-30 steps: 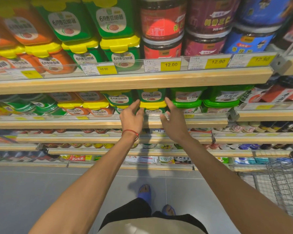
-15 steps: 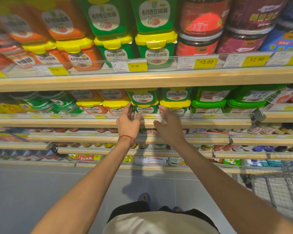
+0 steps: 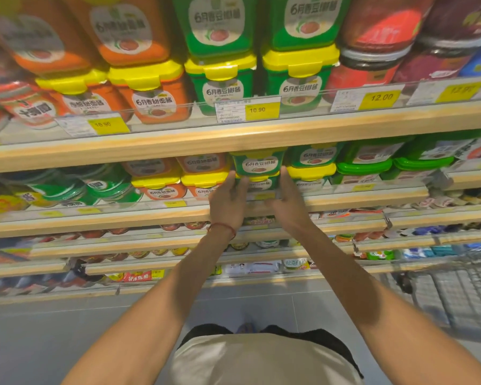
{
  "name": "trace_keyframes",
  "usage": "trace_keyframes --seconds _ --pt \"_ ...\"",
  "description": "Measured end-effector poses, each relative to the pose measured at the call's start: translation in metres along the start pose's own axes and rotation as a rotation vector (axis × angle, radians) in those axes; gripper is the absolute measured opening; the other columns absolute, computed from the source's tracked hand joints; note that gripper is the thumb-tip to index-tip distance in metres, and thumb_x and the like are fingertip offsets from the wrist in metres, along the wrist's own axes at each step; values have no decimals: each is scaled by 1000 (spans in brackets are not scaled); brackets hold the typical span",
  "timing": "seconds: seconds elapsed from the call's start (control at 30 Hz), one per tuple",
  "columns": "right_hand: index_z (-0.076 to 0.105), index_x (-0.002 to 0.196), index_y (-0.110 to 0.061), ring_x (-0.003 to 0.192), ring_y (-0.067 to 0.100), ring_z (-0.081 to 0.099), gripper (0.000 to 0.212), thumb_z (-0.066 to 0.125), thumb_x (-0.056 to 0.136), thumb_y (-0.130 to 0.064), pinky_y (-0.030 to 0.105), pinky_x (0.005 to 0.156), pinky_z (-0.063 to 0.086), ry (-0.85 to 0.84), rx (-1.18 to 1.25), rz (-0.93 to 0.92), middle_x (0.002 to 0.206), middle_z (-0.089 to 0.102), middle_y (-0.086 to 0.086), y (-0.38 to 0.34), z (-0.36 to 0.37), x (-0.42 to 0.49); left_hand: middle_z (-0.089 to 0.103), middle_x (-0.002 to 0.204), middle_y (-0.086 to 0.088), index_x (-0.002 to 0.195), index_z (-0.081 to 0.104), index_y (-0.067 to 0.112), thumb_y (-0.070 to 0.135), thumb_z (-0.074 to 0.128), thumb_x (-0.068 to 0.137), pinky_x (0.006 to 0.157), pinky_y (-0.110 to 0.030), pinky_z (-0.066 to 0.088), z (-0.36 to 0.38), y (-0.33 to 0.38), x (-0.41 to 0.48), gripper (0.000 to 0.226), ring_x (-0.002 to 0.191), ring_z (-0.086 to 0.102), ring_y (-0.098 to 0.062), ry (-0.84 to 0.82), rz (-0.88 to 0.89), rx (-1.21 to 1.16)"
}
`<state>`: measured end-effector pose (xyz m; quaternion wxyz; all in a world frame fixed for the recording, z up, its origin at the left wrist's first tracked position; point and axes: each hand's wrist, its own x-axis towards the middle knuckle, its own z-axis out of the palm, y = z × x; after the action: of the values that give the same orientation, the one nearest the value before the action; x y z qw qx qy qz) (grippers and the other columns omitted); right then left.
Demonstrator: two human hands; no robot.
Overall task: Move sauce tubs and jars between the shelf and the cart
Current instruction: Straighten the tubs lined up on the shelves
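Both hands are up at the second shelf (image 3: 233, 215) from the top. The left hand (image 3: 228, 202) is on the left side of a green tub (image 3: 257, 165) with a white label. The right hand (image 3: 289, 207) is on its right side. The two hands press the tub between them, so it is clamped from both sides. The fingers (image 3: 285, 176) of the right hand lie flat along the tub's side. A red string (image 3: 224, 227) goes round the left wrist.

The green tub sits on another tub with a yellow lid, at the front of the shelf. Just left of it are orange tubs (image 3: 157, 187) with yellow lids. Just right of it is one more green tub with a yellow lid (image 3: 311, 170), and then tubs with green lids (image 3: 364, 168).

On the top shelf (image 3: 233, 140) stand big orange and green tubs and some dark red jars (image 3: 372, 51). Yellow price tags (image 3: 261, 110) hang along its edge.

The wire cart (image 3: 456, 295) is low on the right, on the grey floor (image 3: 53, 329). It is well apart from the hands
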<state>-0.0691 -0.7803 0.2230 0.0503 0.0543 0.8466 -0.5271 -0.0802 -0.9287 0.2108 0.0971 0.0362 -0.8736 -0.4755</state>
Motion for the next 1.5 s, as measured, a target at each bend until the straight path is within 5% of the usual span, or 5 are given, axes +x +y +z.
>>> trace_keyframes --seconds 0.5,0.83,0.97,1.23,1.5 --pt "42 159 -21 144 20 50 63 57 97 -19 47 119 42 -58 12 -139 154 55 -1 8 -19 -6 73 87 -7 117 72 12 45 57 101 80 -34 39 -17 7 -3 40 86 61 -18 18 -2 55" --pt "65 102 -9 64 8 53 30 62 104 -39 38 66 37 300 -192 -236 67 58 -10 -24 -23 -10 59 64 -2 77 54 16 54 64 91 60 -33 41 -25 17 7 42 62 54 -21 69 92 101" --pt "70 124 -7 75 29 65 49 59 103 -50 39 66 41 412 -326 -281 78 73 5 -20 -20 -7 55 61 -15 68 47 6 49 68 91 61 -41 42 -27 15 14 53 58 48 -28 36 75 38" --pt "64 81 -16 70 34 68 49 56 100 -61 38 57 46 456 -421 -221 72 73 2 -21 -18 3 50 57 -19 63 52 -1 45 71 90 50 -26 26 -29 19 19 57 56 39 -25 67 18 -24" --pt "77 123 -14 101 40 73 54 61 99 -59 45 81 54 544 -392 -119 105 81 13 -29 -7 0 52 55 -7 64 59 6 52 70 91 51 -35 24 -23 20 19 54 58 49 -28 148 51 75"
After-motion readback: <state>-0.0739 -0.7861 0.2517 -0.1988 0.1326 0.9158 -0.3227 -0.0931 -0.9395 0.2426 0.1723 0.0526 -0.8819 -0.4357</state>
